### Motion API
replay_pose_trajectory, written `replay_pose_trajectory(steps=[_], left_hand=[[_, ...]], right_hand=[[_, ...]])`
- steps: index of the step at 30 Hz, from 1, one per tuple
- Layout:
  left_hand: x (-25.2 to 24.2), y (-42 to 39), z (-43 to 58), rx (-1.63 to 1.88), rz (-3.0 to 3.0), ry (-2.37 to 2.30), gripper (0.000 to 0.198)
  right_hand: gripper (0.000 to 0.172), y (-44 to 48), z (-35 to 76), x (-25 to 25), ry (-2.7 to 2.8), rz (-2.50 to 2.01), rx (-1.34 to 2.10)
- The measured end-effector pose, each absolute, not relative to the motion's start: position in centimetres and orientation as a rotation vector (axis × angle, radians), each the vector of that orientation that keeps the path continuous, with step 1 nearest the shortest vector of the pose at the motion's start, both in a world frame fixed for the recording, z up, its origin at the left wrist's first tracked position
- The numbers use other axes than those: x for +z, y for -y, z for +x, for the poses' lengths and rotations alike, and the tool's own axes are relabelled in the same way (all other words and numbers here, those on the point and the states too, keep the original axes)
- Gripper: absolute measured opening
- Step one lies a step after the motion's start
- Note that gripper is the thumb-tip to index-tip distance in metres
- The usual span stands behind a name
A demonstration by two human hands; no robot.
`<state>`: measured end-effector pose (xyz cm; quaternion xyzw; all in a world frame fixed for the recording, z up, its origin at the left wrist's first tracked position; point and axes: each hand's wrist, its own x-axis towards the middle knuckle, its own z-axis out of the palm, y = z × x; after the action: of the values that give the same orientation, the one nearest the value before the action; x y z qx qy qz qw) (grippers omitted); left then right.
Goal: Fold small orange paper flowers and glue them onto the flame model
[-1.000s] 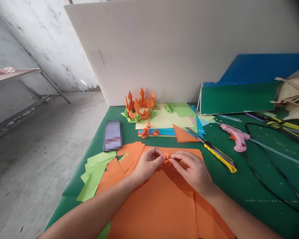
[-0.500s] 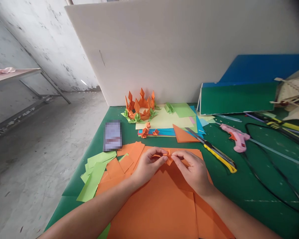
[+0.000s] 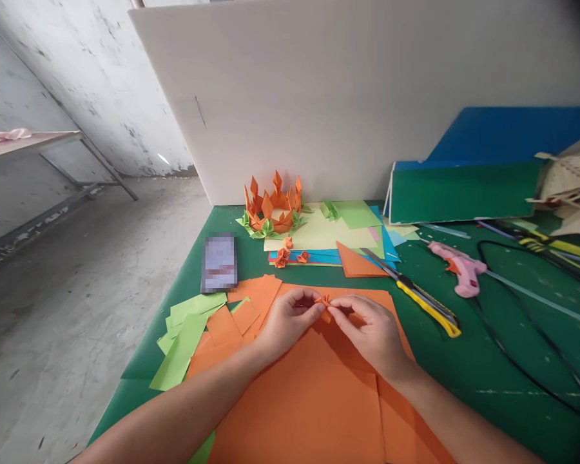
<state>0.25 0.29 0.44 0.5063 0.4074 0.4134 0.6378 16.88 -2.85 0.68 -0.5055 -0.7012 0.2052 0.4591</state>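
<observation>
Small folded orange paper point(image 3: 325, 300), its shape partly hidden.
At the centre, fingers of the left hand point(image 3: 290, 320) and the right hand point(image 3: 376, 327) cover its two ends, so the folds are too small to tell. Left of centre, the phone point(image 3: 220, 263) is pixelated and cannot be read. The lower edge cuts the orange sheets point(image 3: 314, 412); the right edge cuts the blue board point(image 3: 512, 134); the left edge cuts the pink cloth point(image 3: 7, 136).

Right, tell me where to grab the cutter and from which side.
Probably best by the cutter's yellow handle, coming from the near right: it lies slantwise, handle end near and to the right, its exposed blade pointing away left over the orange triangle. The right hand is nearer, though it is pinching a small paper fold.
</observation>
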Motion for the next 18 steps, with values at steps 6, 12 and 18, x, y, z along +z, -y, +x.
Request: replay_pose_trajectory(steps=[6,12,18], left_hand=[[-0.01,0.09,0.47,1.027,1.321,-1.004,0.017],[-0.16,-0.09,0.33,1.024,1.231,-1.045,0.02],[0.32,-0.1,0.4,1.021,1.19,-1.044,0.025]], right_hand=[[0.012,3.0,16.43,0.87,1.636,-1.289,0.595],[0.01,2.94,16.41,0.41,1.567,-1.312,0.575],[0.012,2.81,16.76,0.7,1.634,-1.303,0.569]])
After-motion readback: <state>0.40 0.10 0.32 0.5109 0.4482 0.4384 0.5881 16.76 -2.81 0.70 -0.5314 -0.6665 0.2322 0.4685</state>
